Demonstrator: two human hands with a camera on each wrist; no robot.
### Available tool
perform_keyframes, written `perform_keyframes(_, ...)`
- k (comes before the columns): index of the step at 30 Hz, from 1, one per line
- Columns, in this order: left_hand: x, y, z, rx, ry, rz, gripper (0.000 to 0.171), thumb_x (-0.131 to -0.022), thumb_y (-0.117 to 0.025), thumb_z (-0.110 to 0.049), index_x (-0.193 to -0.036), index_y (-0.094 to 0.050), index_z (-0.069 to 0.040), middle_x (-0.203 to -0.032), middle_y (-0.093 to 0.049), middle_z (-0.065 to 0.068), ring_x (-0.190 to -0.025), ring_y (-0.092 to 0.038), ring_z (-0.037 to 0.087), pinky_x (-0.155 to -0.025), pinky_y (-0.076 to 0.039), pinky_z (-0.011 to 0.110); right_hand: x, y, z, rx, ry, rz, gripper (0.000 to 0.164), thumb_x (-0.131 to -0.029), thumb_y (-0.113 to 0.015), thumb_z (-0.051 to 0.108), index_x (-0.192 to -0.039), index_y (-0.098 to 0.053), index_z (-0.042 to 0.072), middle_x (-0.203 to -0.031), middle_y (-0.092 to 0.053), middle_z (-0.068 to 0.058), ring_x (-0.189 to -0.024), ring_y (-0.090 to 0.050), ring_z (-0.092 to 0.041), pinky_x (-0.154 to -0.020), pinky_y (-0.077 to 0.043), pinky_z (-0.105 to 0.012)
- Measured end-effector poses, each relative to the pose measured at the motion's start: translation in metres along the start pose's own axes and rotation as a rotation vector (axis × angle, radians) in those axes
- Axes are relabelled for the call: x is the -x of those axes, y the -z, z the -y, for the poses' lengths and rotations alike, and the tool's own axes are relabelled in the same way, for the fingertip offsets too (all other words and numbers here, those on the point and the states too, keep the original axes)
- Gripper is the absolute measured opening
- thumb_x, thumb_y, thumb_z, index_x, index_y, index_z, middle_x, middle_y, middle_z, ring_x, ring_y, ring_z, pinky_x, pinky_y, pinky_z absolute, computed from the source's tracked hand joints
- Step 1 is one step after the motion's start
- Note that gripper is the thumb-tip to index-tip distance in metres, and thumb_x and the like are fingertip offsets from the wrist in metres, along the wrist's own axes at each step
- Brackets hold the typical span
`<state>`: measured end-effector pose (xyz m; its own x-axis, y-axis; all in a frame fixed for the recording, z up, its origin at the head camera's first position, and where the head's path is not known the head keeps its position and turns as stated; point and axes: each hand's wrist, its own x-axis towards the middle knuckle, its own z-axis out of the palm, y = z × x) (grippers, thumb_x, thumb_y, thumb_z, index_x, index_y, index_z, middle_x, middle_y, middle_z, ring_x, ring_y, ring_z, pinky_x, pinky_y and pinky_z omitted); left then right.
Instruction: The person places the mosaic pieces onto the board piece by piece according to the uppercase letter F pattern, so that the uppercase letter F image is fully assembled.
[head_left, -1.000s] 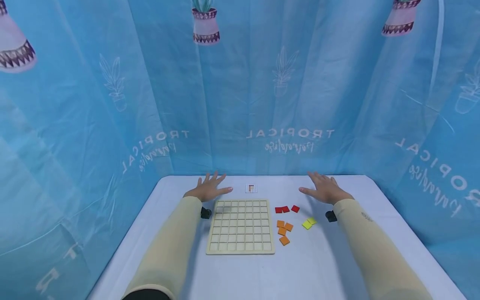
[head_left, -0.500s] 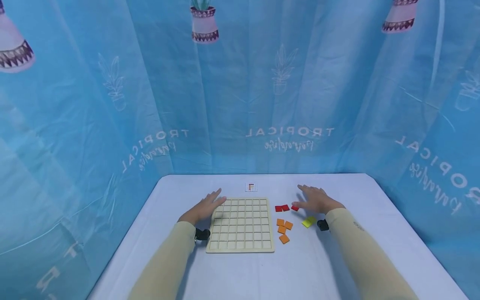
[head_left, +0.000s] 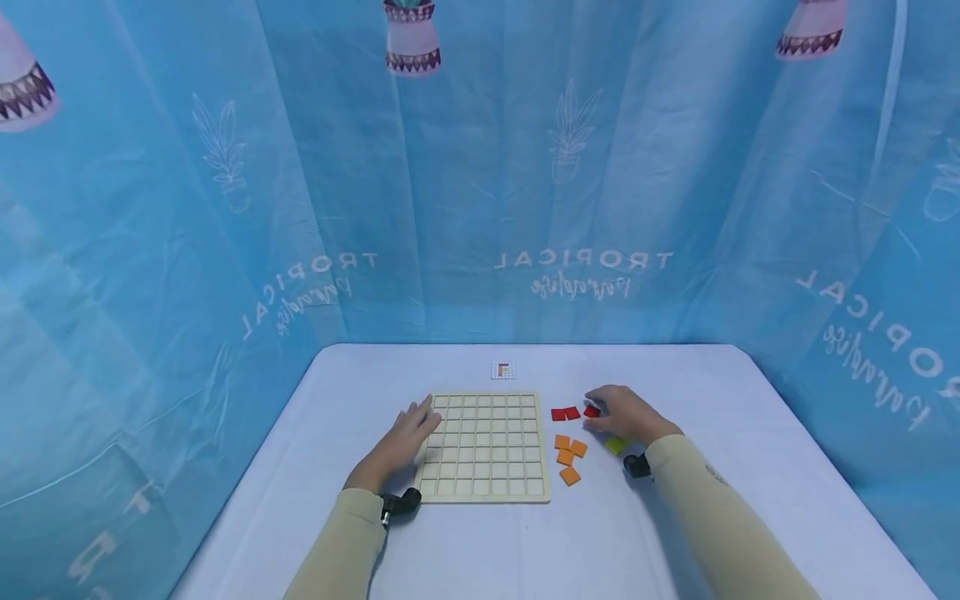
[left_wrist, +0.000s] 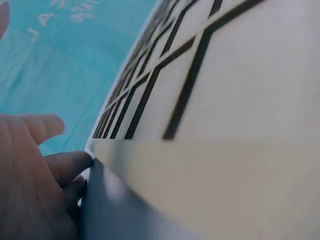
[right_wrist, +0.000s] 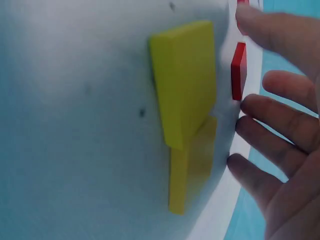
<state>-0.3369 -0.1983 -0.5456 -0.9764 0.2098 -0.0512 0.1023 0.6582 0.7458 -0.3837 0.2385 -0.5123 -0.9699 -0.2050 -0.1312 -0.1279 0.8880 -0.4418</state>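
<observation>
A pale wooden grid board [head_left: 483, 499] lies on the table, its squares holding no tiles. My left hand [head_left: 401, 440] is at the board's left side, fingers extended, fingertips right at its edge [left_wrist: 150, 175] in the left wrist view. To the right of the board my right hand [head_left: 628, 415] reaches down around a single red tile [head_left: 592, 412]. In the right wrist view, this red tile [right_wrist: 239, 71] lies between the spread thumb and fingers, with the fingertips close to it. Two yellow tiles [right_wrist: 185, 85] lie partly overlapping, below the right palm in the head view.
Two more red tiles [head_left: 565, 414] lie beside the board's upper right. Several orange tiles [head_left: 565, 457] are scattered nearer to me. A small printed grid card [head_left: 503, 371] with a coloured pattern lies beyond the board. A blue curtain [head_left: 480, 192] surrounds the white table [head_left: 480, 550].
Both hands have come back from the far part of the table. The left has lowered to the board's left edge; the right has moved inward and down to the single red tile.
</observation>
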Motion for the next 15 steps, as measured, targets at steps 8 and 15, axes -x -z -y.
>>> perform_keyframes(8, 0.018, -0.006, 0.009, -0.064, -0.099, -0.016, 0.096, -0.097, -0.067, -0.060, -0.168, -0.027, -0.009, -0.172, -0.020, 0.019, -0.158, -0.007, 0.043, -0.123, -0.009, 0.066, 0.003, -0.006, 0.000, 0.010, 0.055, -0.069, 0.043, -0.087, -0.090, 0.018, -0.126, -0.076, 0.009, -0.113, -0.072, -0.006, -0.110, -0.064, -0.029, -0.097, -0.058, -0.048)
perform_keyframes(15, 0.017, -0.006, 0.015, -0.185, -0.165, -0.035, 0.123, -0.075, -0.082, -0.070, -0.166, -0.030, -0.006, -0.171, -0.027, 0.012, -0.159, -0.014, 0.033, -0.126, -0.013, 0.053, 0.002, -0.011, -0.003, 0.000, 0.095, -0.117, 0.032, -0.089, -0.087, 0.011, -0.120, -0.079, 0.010, -0.113, -0.072, -0.005, -0.109, -0.065, -0.029, -0.098, -0.057, -0.049)
